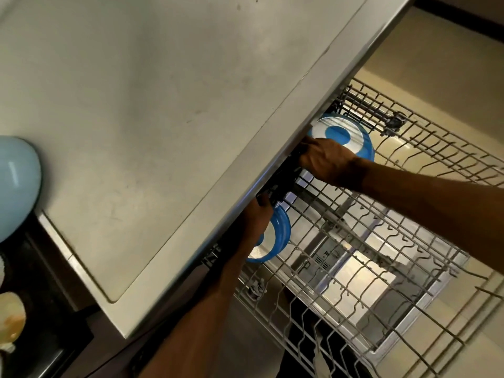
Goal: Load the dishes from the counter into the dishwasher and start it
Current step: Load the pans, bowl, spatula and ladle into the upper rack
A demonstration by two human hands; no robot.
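Two blue bowls sit upside down at the back of the dishwasher's pulled-out upper wire rack [409, 241], close under the counter edge. My right hand [326, 159] grips the near rim of the farther blue bowl [346, 135], which has a white ring on its base. My left hand [257, 218] reaches up from below and holds the rim of the nearer blue bowl [281, 236]. The fingertips of both hands are hidden in the dark gap under the counter.
The pale counter [163, 118] overhangs the dishwasher opening. A light blue bowl [16, 186] stands at the counter's left edge, with a cream dish [11, 317] below it on a dark surface. The lower rack [321, 339] shows beneath the upper one.
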